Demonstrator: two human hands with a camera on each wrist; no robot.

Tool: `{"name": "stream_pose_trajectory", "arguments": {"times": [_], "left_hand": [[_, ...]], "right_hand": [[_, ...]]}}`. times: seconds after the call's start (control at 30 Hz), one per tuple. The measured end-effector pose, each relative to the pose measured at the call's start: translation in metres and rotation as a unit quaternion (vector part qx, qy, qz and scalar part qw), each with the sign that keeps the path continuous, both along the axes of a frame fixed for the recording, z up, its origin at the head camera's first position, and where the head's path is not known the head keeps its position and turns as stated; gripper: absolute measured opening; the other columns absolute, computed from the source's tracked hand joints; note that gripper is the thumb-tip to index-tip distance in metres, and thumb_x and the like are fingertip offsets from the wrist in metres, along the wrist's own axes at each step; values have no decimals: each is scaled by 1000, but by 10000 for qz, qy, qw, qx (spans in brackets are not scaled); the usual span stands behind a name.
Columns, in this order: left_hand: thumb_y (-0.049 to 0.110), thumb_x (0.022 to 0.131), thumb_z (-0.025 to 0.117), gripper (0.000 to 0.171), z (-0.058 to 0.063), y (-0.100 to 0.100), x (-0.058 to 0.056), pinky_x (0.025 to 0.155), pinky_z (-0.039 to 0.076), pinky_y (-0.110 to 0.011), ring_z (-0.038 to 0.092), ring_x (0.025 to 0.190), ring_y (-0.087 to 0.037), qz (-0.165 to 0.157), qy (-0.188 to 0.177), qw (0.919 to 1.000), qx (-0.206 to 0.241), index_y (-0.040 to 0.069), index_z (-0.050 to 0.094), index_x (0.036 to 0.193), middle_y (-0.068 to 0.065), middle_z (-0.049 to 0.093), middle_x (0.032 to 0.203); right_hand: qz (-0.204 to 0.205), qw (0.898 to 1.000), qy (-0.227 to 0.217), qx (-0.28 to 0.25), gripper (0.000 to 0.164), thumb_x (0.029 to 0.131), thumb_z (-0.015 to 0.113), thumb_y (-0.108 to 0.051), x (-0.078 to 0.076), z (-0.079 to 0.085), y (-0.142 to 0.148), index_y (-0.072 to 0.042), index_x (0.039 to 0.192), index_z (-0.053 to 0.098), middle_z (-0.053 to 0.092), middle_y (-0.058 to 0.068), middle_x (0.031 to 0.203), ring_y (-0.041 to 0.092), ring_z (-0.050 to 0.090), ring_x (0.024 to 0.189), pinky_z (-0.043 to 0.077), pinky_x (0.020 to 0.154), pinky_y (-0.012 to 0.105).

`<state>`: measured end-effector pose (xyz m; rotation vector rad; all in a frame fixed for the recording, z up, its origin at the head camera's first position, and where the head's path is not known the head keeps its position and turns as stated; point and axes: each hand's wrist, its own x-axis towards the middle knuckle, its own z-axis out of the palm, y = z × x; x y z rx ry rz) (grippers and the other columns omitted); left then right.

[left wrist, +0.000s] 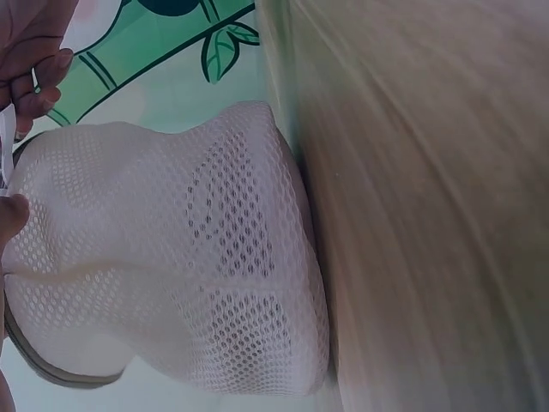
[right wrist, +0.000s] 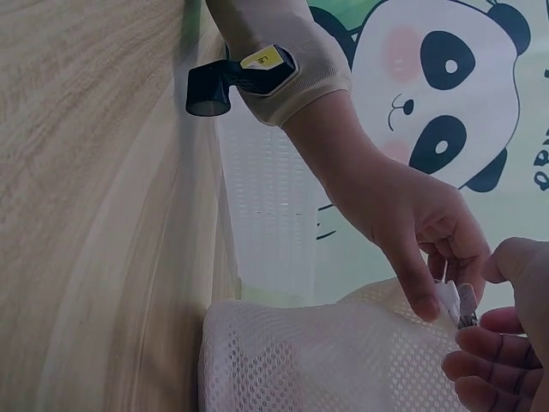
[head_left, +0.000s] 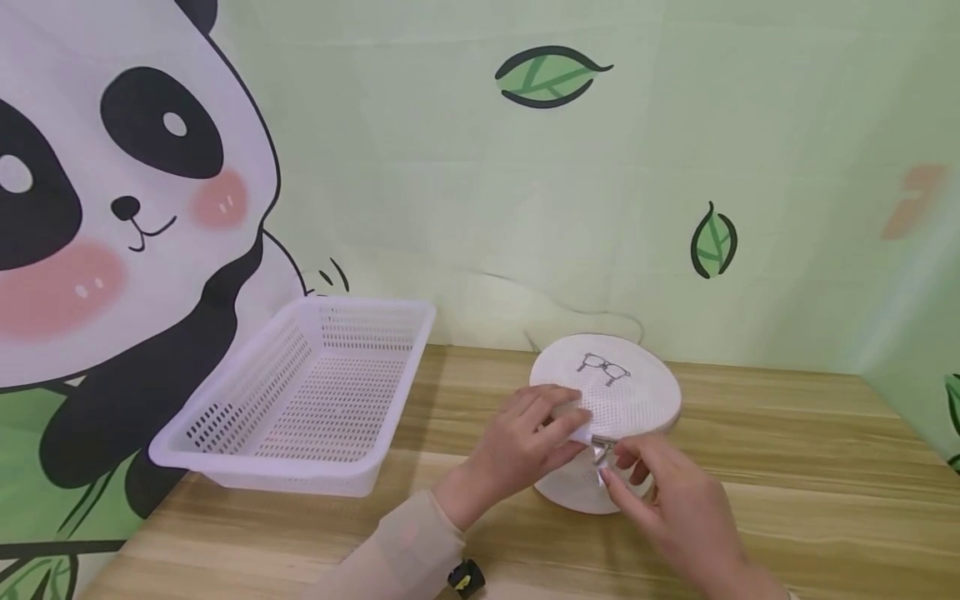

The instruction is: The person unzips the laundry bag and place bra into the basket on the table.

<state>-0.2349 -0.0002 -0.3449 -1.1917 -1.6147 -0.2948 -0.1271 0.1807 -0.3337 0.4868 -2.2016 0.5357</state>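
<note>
A white mesh laundry bag [head_left: 641, 392] with a pair of glasses drawn on its round top stands on the table. Thumb and fingers of my left hand [head_left: 517, 437] pinch the bag's front rim by the zipper. Close beside it, my right hand [head_left: 678, 496] pinches the metal zipper pull [head_left: 602, 450] between thumb and fingertips. From the right wrist view, both hands meet at the upper edge of the bag [right wrist: 257, 365]. The left wrist view has the bag's mesh side [left wrist: 197, 257] upright, with a dark zipper edge [left wrist: 64, 375] curving along its top.
A white perforated plastic basket [head_left: 262, 465] sits to the left on the wood-grain table [head_left: 810, 467]. Behind the table hangs a green backdrop [head_left: 420, 167] with a panda and leaves. A thin cord [head_left: 592, 312] shows behind the bag.
</note>
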Motion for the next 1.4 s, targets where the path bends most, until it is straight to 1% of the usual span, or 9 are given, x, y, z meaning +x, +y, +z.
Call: {"name": "stream_pose_trajectory", "arguments": {"times": [0.13,0.33,0.43,0.57,0.77,0.9,1.1,1.3,1.4], "left_hand": [[33,76,79,34,-2,1,0,94,51,-26,63,102,-17,86,38,9999,63,14,67,101,-4,65,110],[34,75,80,35,-2,5,3,93,52,-26,64,98,-17,187,191,9995,159,14,67,100,-3,65,107],[33,75,80,34,-2,7,4,92,52,-25,64,98,-16,201,195,9994,182,14,67,100,-3,66,106],[33,75,80,34,-2,9,6,91,52,-26,63,98,-16,247,184,9993,190,14,68,100,-3,65,106],[33,75,79,34,-4,11,9,91,52,-25,63,98,-17,327,168,9991,201,14,68,100,-3,65,105],[33,75,80,33,-4,12,9,91,52,-25,63,97,-16,367,161,9990,211,14,68,99,-3,65,104],[32,75,80,33,-4,11,11,91,52,-24,63,97,-16,402,145,9989,186,14,67,99,-3,65,104],[32,76,79,32,-5,10,11,91,52,-25,62,97,-16,425,132,9989,169,14,67,100,-3,65,105],[32,76,78,32,-5,9,11,91,52,-25,62,97,-16,424,142,9989,170,14,67,100,-3,65,105]], "right_hand": [[-99,9999,-63,-39,26,70,79,-11,0,0,0,-18,87,61,58,-11,74,-4,49,64,38,51,8],[-273,9996,-117,-35,25,71,80,-12,0,0,0,-16,87,61,59,-8,75,2,54,64,41,51,12],[-371,9992,-120,-13,25,70,80,-13,0,-1,0,-15,87,61,61,-7,76,3,56,64,43,50,13],[-483,9988,-38,57,26,69,80,-16,-1,-2,0,-14,87,62,61,-7,75,5,57,62,43,49,15],[-633,9973,227,286,26,67,80,-20,-3,-4,1,-14,85,61,62,-5,74,5,57,57,42,47,16],[-642,9968,350,334,24,68,78,-21,-5,-6,2,-15,83,61,61,-6,72,5,56,57,41,46,14],[-597,9972,367,277,19,70,75,-20,-5,-6,2,-14,83,61,61,-6,72,6,56,60,41,46,12],[-593,9974,333,244,14,71,71,-15,-5,-5,2,-14,82,62,62,-6,71,5,56,60,41,46,12],[-561,9974,392,234,12,71,69,-12,-6,-5,2,-13,81,62,62,-5,70,4,55,59,42,46,12]]}}
